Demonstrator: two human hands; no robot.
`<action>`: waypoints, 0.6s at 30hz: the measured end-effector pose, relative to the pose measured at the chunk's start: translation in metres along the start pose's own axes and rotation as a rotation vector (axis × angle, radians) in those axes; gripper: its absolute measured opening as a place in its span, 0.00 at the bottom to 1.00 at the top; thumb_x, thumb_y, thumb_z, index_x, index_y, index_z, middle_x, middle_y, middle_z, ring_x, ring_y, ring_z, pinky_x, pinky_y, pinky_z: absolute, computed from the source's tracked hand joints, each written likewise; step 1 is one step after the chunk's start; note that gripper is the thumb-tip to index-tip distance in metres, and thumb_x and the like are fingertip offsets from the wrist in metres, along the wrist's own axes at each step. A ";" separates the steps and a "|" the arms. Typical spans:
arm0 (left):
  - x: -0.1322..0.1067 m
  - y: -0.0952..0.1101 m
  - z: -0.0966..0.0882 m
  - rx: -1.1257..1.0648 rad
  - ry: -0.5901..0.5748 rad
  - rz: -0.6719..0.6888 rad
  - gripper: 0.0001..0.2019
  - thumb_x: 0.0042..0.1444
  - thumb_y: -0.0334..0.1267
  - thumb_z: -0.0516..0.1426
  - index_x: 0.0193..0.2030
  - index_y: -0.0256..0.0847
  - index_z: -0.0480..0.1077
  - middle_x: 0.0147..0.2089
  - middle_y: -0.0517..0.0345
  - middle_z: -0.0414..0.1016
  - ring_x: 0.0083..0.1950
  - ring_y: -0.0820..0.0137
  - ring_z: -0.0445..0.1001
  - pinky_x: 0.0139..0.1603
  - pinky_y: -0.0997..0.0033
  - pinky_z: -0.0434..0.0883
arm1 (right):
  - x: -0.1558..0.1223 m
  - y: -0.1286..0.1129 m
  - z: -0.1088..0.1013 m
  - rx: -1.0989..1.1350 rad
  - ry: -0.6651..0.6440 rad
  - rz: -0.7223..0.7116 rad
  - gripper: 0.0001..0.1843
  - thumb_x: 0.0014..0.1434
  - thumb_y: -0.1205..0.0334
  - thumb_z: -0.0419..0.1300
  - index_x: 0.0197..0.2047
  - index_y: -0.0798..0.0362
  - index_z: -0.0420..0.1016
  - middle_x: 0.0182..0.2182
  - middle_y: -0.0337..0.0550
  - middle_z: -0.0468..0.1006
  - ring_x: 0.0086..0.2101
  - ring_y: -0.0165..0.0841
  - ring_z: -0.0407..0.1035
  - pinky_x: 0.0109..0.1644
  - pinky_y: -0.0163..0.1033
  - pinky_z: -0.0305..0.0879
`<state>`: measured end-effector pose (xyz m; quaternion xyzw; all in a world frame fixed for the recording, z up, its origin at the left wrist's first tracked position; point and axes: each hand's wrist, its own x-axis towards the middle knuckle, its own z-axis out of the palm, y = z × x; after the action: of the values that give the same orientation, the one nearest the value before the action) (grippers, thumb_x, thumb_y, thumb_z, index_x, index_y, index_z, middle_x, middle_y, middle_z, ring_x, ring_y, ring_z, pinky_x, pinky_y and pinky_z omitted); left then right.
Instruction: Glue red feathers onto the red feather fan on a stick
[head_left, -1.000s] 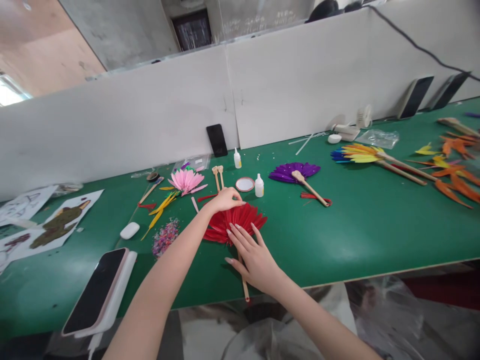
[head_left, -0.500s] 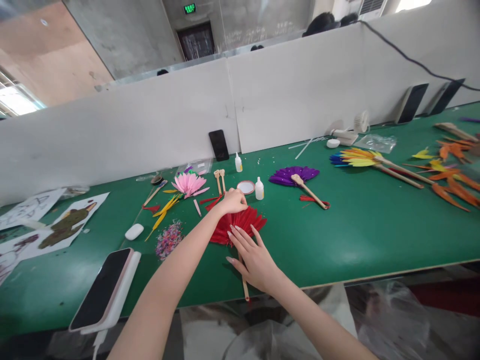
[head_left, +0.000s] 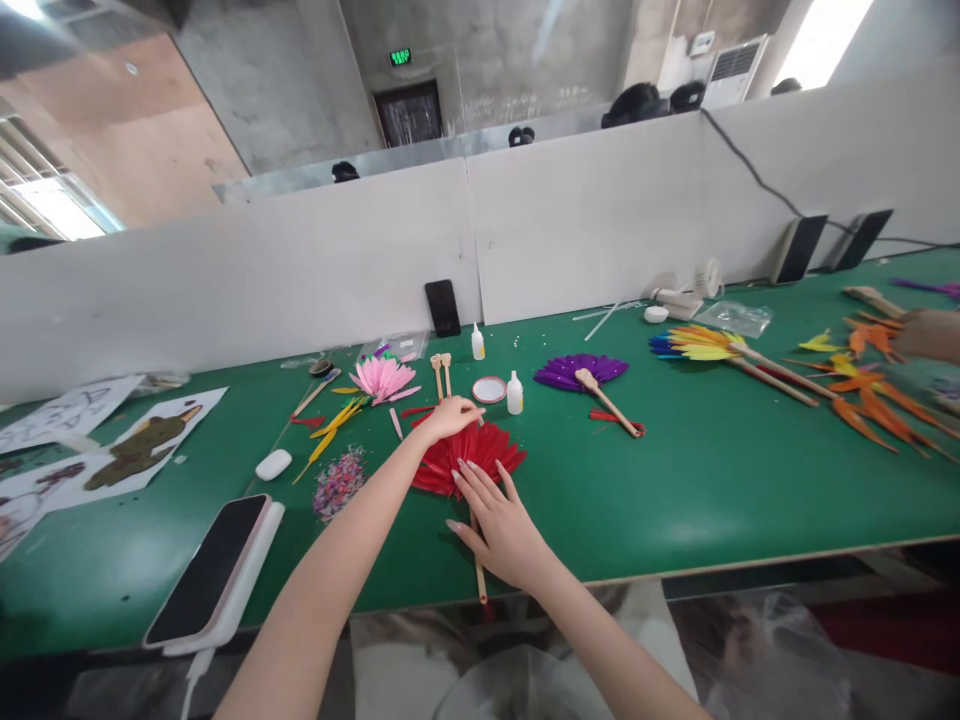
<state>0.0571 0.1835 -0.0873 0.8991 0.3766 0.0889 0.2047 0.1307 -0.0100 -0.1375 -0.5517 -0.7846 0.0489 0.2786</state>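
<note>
A red feather fan [head_left: 480,448] on a thin wooden stick [head_left: 479,578] lies on the green table [head_left: 712,480] in front of me. My right hand [head_left: 499,520] lies flat and open on the fan's lower part, fingers spread over the red feathers. My left hand [head_left: 450,415] rests at the fan's upper edge with its fingers curled in a pinch; what they hold is too small to make out. A small white glue bottle [head_left: 514,393] and a round lid [head_left: 489,389] stand just beyond the fan.
A purple fan [head_left: 581,372], a pink fan [head_left: 382,378], loose yellow feathers [head_left: 330,420], a sequin pile [head_left: 339,480], a phone on a white pack [head_left: 206,570], drawings [head_left: 135,445] at left. Multicoloured and orange feather fans [head_left: 862,385] lie right, near another person's hand [head_left: 930,335]. White partitions behind.
The view has tilted upward, so the table sits lower in the picture. My left hand shifted slightly along the fan's top edge. My right hand stays flat on the fan.
</note>
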 end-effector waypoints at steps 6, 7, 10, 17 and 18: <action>-0.045 -0.008 -0.002 -0.017 0.462 -0.146 0.11 0.59 0.34 0.48 0.38 0.37 0.71 0.40 0.51 0.77 0.44 0.66 0.73 0.50 0.63 0.66 | -0.001 0.001 0.001 -0.018 0.016 -0.026 0.31 0.65 0.50 0.44 0.67 0.55 0.47 0.65 0.46 0.52 0.64 0.37 0.46 0.66 0.56 0.39; -0.058 -0.005 0.002 -0.018 0.524 -0.154 0.10 0.59 0.34 0.48 0.39 0.38 0.71 0.42 0.52 0.76 0.47 0.65 0.72 0.53 0.61 0.64 | -0.001 0.001 0.001 -0.023 0.016 -0.028 0.32 0.65 0.49 0.44 0.67 0.55 0.47 0.65 0.46 0.52 0.64 0.37 0.46 0.66 0.56 0.40; -0.106 0.010 0.019 -0.027 0.667 -0.172 0.11 0.61 0.36 0.47 0.41 0.39 0.69 0.44 0.50 0.74 0.49 0.64 0.70 0.55 0.59 0.63 | -0.001 0.002 0.001 -0.029 0.015 -0.036 0.32 0.65 0.49 0.44 0.67 0.55 0.46 0.65 0.46 0.51 0.64 0.37 0.45 0.66 0.56 0.39; -0.204 0.048 0.080 -0.033 0.774 -0.146 0.12 0.60 0.38 0.50 0.48 0.40 0.67 0.46 0.49 0.73 0.50 0.62 0.70 0.50 0.58 0.69 | -0.002 0.002 0.001 -0.043 0.025 -0.063 0.32 0.65 0.51 0.44 0.68 0.56 0.43 0.65 0.46 0.51 0.64 0.36 0.44 0.66 0.55 0.36; -0.212 0.051 0.086 -0.042 0.774 -0.157 0.13 0.60 0.38 0.50 0.50 0.40 0.66 0.47 0.49 0.73 0.50 0.62 0.70 0.51 0.58 0.69 | -0.002 0.002 0.000 -0.049 0.025 -0.062 0.32 0.66 0.51 0.43 0.68 0.55 0.43 0.65 0.45 0.50 0.64 0.36 0.43 0.66 0.55 0.35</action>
<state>-0.0320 -0.0263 -0.1440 0.7634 0.4915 0.4130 0.0720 0.1322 -0.0107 -0.1391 -0.5343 -0.7988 0.0142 0.2762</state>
